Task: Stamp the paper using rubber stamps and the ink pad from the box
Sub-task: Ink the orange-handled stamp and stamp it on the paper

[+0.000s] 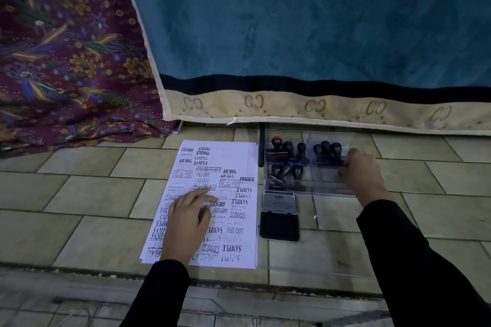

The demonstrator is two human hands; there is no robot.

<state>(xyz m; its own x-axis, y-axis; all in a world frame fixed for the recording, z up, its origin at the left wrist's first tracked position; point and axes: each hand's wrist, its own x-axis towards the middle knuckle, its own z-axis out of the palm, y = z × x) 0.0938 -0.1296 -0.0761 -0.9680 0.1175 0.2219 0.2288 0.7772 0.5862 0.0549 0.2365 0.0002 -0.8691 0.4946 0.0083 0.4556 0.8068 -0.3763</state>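
Stamp (329, 161) in right hand (362, 170) grip, inside box (332, 194)

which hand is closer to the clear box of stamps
Right. The right hand reaches into the clear box, fingers pinching a stamp; the left hand rests flat on the paper, left of the box.

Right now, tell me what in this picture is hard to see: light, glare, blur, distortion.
Head view: dim, even light; the wide lens bows the tile lines; the box walls catch faint glare; the dark stamps inside merge together; the right hand looks slightly soft; the paper reads clearly.
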